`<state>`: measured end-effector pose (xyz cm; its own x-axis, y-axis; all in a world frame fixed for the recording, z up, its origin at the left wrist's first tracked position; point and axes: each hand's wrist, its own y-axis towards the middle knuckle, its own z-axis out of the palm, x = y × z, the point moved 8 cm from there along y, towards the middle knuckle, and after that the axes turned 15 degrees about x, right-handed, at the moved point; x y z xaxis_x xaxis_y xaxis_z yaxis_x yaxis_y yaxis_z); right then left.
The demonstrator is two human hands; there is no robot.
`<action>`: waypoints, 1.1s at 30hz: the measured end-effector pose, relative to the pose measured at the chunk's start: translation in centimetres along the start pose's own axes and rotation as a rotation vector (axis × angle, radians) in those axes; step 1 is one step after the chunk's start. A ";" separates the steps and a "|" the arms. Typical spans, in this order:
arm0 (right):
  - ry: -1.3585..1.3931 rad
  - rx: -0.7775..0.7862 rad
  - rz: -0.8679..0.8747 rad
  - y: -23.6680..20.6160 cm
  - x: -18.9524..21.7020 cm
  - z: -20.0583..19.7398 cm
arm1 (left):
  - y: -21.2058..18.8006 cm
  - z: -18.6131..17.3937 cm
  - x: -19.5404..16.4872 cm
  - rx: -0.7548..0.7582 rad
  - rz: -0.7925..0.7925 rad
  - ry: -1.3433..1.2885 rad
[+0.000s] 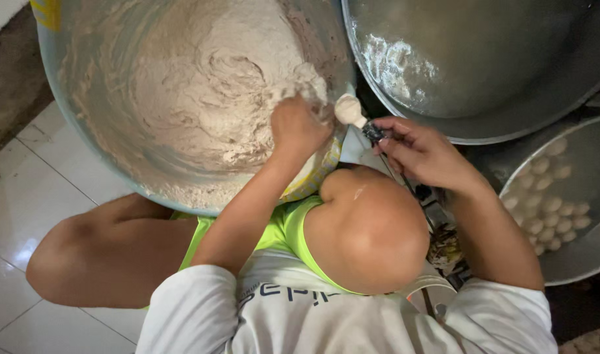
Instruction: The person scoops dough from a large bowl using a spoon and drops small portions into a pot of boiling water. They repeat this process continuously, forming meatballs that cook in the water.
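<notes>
— How far along?
— Left hand (pixel 298 124) is closing on dough (pixel 201 85) at the basin's (pixel 83 131) four o'clock; right hand (pixel 421 154) is gripping a loaded spoon (pixel 349 109).
— Finished?
— Few balls (pixel 552 210) lying at three o'clock; most dough is waiting.

Beige-white dough (pixel 201 98) fills the pale blue tub (pixel 57 98). Right of the tub, a grey steel pan (pixel 483 59); beyond it, white balls (pixel 552 210). Below the tub, lime-green shorts (pixel 293 226), white shirt (pixel 300 314), white tiled floor (pixel 24 196).
</notes>
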<state>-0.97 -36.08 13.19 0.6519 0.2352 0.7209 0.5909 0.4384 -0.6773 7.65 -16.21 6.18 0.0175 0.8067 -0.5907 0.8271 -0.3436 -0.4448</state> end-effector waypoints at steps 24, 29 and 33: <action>-1.092 -0.770 -0.101 -5.1 -1.1 -14.0 | 1.5 2.5 4.2 -0.137 0.066 -0.311; -0.506 -0.547 -0.163 -4.3 0.3 -9.0 | 1.1 2.2 2.0 -0.117 0.188 -0.282; -0.096 -0.309 -0.034 -2.5 -0.7 -5.0 | -0.8 0.0 -1.1 -0.246 0.373 -0.208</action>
<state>-0.52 -41.72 13.63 0.5900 0.3120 0.7447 0.7377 0.1667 -0.6542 7.02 -16.80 7.15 0.2454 0.5286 -0.8126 0.8944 -0.4468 -0.0204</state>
